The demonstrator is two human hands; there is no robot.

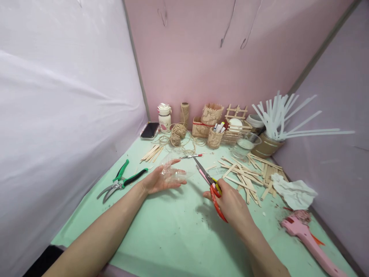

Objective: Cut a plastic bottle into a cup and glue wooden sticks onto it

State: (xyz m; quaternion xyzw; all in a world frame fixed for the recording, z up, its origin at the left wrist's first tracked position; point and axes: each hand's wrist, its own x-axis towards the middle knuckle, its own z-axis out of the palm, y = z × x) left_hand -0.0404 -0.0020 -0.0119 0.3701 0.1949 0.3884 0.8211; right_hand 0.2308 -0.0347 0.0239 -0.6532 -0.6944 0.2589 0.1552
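My left hand [157, 179] is above the middle of the table, palm turned inward and fingers stretched out. A crinkled piece of clear plastic [173, 172] is held in it, across the thumb and fingers; its outline is hard to make out. My right hand [233, 202] grips scissors [209, 178] by their red and yellow handles. Their blades look together and point up and left, apart from the plastic. Behind the blades lie a slim pen-like tool with a red end [196, 156] and a pink stick-like item [202, 174], partly hidden.
Green-handled pruning shears [118, 184] lie left. Loose wooden sticks [245, 181], crumpled tissue [296, 191] and a pink glue gun [308, 240] are right. Behind stand a twine ball [178, 133], a bottle [164, 118], a phone [150, 130], a clear bowl [245, 145] and a pot of glue sticks [268, 145].
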